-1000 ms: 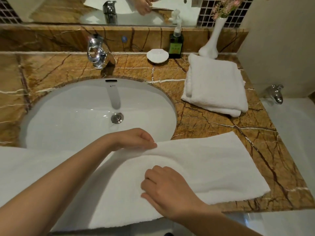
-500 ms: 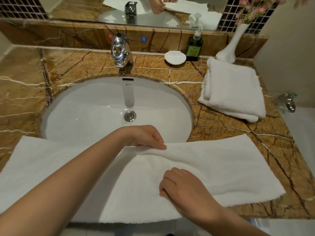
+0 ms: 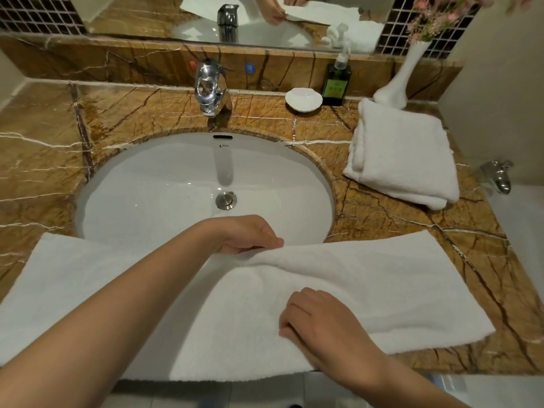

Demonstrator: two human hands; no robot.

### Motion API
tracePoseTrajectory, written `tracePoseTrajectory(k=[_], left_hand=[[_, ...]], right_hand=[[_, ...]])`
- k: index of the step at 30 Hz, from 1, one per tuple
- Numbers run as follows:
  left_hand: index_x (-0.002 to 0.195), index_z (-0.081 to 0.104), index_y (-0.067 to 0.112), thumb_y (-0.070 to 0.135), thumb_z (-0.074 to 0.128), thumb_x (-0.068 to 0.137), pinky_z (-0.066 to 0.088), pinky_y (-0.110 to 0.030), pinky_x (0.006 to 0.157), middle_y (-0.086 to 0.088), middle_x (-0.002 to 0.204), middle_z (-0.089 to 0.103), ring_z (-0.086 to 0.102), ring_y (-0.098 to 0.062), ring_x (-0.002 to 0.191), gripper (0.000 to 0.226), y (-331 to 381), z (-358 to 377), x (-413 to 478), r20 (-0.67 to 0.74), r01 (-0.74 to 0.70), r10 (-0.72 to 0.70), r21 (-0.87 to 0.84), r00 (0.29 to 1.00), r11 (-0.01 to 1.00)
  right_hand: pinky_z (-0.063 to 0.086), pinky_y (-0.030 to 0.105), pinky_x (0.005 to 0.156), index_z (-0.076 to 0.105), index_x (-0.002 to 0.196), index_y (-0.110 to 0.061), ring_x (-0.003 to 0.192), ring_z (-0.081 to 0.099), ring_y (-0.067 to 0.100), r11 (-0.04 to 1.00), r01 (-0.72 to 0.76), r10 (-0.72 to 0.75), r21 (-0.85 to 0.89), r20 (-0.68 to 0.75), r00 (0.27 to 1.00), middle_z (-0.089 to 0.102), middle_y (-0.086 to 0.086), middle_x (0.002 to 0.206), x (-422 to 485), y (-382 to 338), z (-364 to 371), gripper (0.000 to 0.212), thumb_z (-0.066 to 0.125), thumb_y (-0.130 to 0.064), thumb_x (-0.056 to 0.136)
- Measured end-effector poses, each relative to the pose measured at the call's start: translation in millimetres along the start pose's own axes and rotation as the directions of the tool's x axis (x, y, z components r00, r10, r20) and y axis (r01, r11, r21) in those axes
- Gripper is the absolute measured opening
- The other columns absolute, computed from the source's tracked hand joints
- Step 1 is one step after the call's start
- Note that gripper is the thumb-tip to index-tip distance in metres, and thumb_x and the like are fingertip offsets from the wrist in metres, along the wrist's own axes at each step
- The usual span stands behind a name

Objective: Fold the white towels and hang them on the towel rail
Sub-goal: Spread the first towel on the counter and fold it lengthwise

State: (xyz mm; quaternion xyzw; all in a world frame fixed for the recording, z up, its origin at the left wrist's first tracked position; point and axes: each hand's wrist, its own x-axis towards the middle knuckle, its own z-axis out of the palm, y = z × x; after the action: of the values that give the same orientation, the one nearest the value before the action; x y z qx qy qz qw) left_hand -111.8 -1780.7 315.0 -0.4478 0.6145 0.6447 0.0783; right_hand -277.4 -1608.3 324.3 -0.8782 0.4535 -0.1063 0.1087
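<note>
White terry towel (image 3: 382,290) laid lengthwise along the front edge of the worktop (image 3: 44,160): left end flat on the stone, middle bridging the front of the sink (image 3: 132,184), right end flat on the stone.

Left hand (image 3: 247,235): fingertips closed in a pinch on the far long edge near mid-length, cloth raised there into a soft ridge.

Right hand (image 3: 321,322): fingers curled down onto the near part, apparently gathering a layer; exact grip hidden under the knuckles.

Folded towels (image 3: 403,154) stacked further right, near the wall, well apart.

Handling, by judgement: light, limp, no stiffness, prone to sag over the basin. Take hold at edges or corners, both hands level. Avoid dragging cloth into the sink.
</note>
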Motion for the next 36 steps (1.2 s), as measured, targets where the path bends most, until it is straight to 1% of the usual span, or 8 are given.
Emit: tracePoseTrajectory(k=[4,7,11,16,21,28,33,36], left_hand=[[0.097,0.073,0.0,0.027,0.063,0.091,0.046,-0.014,0.069,0.003,0.077,0.069,0.06,-0.005,0.066,0.029,1.8,-4.6,-2.2,-0.058,-0.054,0.054,0.011,0.997,0.998],[0.09,0.078,0.017,0.025,0.075,0.081,0.049,-0.017,0.079,0.01,0.087,0.074,0.067,-0.001,0.08,0.013,3.4,-1.6,-2.2,-0.093,-0.082,0.092,0.111,0.991,0.99],[0.078,0.077,0.023,0.018,0.08,0.076,0.044,-0.012,0.053,0.014,0.06,0.067,0.057,0.001,0.053,0.006,4.5,3.7,-1.0,-0.166,-0.102,0.121,0.119,0.979,0.988],[0.088,0.075,0.006,0.01,0.077,0.078,0.04,-0.006,0.052,0.02,0.049,0.06,0.052,0.009,0.048,0.01,7.6,11.2,6.9,-0.312,-0.162,0.206,0.161,0.927,0.974],[0.09,0.074,0.002,0.01,0.073,0.081,0.04,-0.012,0.056,0.006,0.064,0.06,0.051,-0.003,0.056,0.012,-0.8,17.7,13.2,-0.39,-0.154,0.248,0.256,0.887,0.954],[0.083,0.068,0.008,0.039,0.062,0.09,0.039,-0.019,0.068,0.003,0.074,0.054,0.048,-0.008,0.069,0.032,-24.9,-7.6,-17.4,-0.172,-0.113,0.128,0.092,0.977,0.989],[0.071,0.066,0.02,0.027,0.066,0.088,0.038,-0.018,0.057,0.011,0.059,0.053,0.048,-0.006,0.057,0.018,-44.6,-32.0,-43.8,-0.056,-0.01,0.02,0.174,0.998,0.985],[0.082,0.07,0.017,0.023,0.067,0.088,0.042,-0.018,0.06,0.009,0.066,0.061,0.054,-0.007,0.061,0.009,-50.9,-33.8,-48.0,-0.012,0.014,-0.012,0.16,1.0,0.987]], right_hand=[[0.044,0.021,0.055,0.067,0.074,-0.025,0.064,0.055,0.01,0.999,0.035,-0.036,-0.026,-0.008,0.999,0.06,-0.01,0.074,-2.7,-2.9,-1.1,0.011,0.072,-0.03,0.083],[0.044,0.021,0.054,0.067,0.074,-0.026,0.062,0.055,0.009,0.998,0.041,-0.041,-0.046,-0.011,0.999,0.06,-0.011,0.073,-6.3,-3.4,-1.0,0.012,0.07,-0.032,0.084],[0.044,0.02,0.057,0.07,0.086,-0.028,0.068,0.056,0.009,0.998,0.038,-0.039,-0.043,-0.009,0.999,0.061,-0.011,0.078,-8.4,-12.8,2.1,0.022,0.056,-0.046,0.086],[0.041,0.015,0.053,0.071,0.079,-0.031,0.064,0.057,0.005,1.0,-0.004,0.004,-0.026,0.023,1.0,0.062,-0.015,0.074,2.9,-30.0,12.1,0.019,0.078,-0.047,0.071],[0.041,0.018,0.053,0.068,0.077,-0.031,0.065,0.056,0.006,1.0,-0.01,0.009,0.004,0.082,0.997,0.061,-0.015,0.074,4.4,-27.4,6.7,0.011,0.073,-0.041,0.076],[0.042,0.02,0.056,0.065,0.086,-0.03,0.068,0.056,0.01,0.997,-0.059,0.05,0.059,0.141,0.989,0.06,-0.011,0.078,33.2,-58.0,7.6,0.022,0.061,-0.05,0.077],[0.043,0.026,0.064,0.065,0.099,-0.021,0.082,0.058,0.018,1.0,0.01,-0.011,0.008,0.225,0.974,0.062,-0.002,0.092,67.2,-82.8,17.3,0.027,0.057,-0.044,0.086],[0.041,0.018,0.055,0.07,0.076,-0.032,0.068,0.058,0.006,0.999,-0.005,0.018,-0.049,0.259,0.966,0.063,-0.015,0.076,72.6,-86.7,25.7,0.024,0.072,-0.053,0.067]])
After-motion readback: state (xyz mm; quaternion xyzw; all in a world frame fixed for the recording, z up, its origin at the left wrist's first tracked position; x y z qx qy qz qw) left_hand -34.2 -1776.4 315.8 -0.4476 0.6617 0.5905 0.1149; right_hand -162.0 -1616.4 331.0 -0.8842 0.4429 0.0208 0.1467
